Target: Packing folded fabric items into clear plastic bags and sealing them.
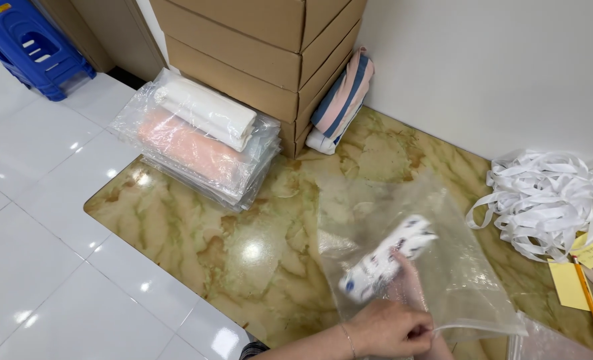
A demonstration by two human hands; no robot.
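Head view: marble-look floor slab, green-brown veins, fills the centre and lower right of frame; glossy white tiles run down the left side w/ light glare spots. White wall across the upper right. Stack of cardboard boxes at top centre, a striped folded cloth wedged upright btw boxes and wall. Leaning at the boxes' foot, left of centre: pile of clear bags w/ white and peach rolled fabric inside. Blue plastic stool in the upper left corner. Heap of white ribbon at right edge, yellow paper notes and a pencil just below it.

The clear plastic bag lies flat on the slab, lower right of frame, see-through, crinkly, mouth toward me. Inside it sits a white rolled cloth w/ dark print marks, tilted diagonally.

My left hand, bottom centre, is pinched closed on the bag's near edge. My right hand is pushed inside the bag, seen blurred thru the plastic, touching the roll; can't tell whether it's closed on it.
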